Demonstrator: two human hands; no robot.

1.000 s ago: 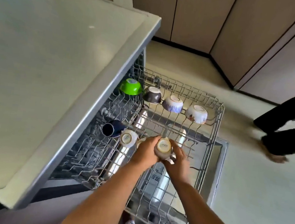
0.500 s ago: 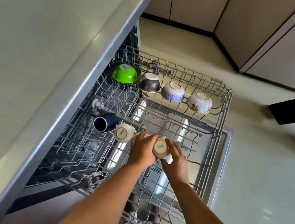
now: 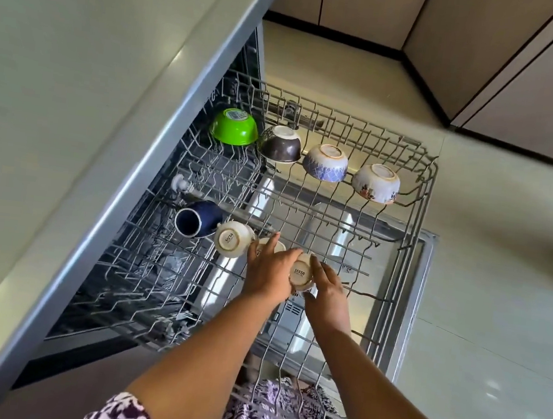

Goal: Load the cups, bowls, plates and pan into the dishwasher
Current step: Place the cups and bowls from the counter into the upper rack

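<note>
The upper dishwasher rack is pulled out. My left hand and my right hand both hold a white cup, upside down, over the rack's middle row. To its left another white cup lies in the rack, then a dark blue mug on its side. A third white cup is mostly hidden behind my left hand. Along the back row sit a green bowl, a dark bowl, a blue patterned bowl and a flowered bowl, all upside down.
The pale countertop overhangs the rack on the left. The open dishwasher door lies under the rack. Beige cabinet doors stand across the tiled floor. The rack's right half has bare tines.
The view has shifted left and closer to the rack. Both hands stay on the white cup, lowered slightly onto the tines. The person at the right has left the view.
</note>
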